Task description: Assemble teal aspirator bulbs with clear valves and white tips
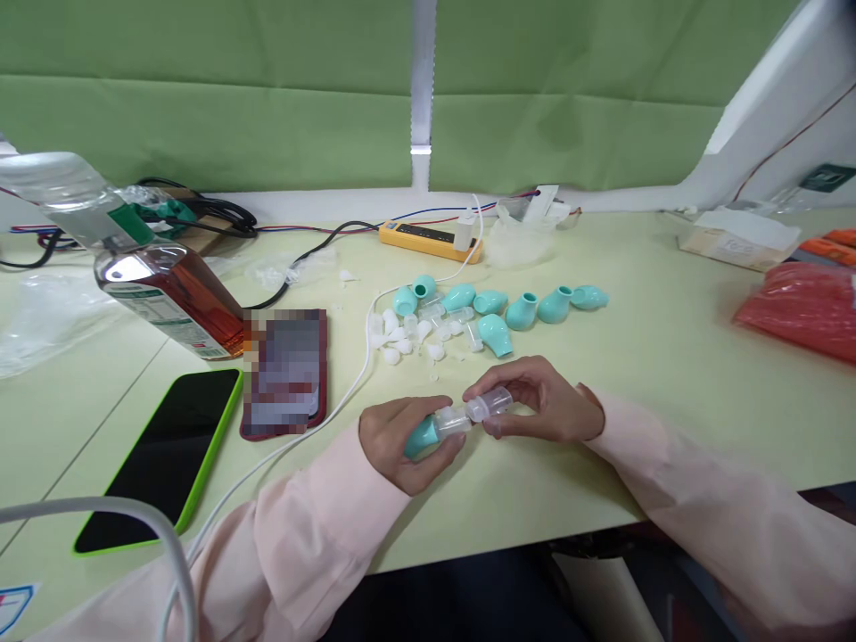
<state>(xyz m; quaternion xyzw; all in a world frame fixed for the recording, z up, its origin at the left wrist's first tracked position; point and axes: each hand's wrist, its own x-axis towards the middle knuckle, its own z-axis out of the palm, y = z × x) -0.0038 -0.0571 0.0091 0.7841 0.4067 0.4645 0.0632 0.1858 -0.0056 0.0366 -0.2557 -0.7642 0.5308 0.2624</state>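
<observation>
Seemingly, clear tubes (493, 405) pinched in both half-closed hands (543, 401).

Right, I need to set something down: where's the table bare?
The pale green tabletop is bare between the right pink sleeve and red plastic bag. Crowded: left, around the amber-liquid bottle and green-edged black phone; centre, teal bulbs.

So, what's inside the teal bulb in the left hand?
A clear plastic piece shows at the mouth of the teal bulb in the left hand. Anything deeper is hidden: the bulb's wall looks opaque, and the hand covers part of it.
</observation>
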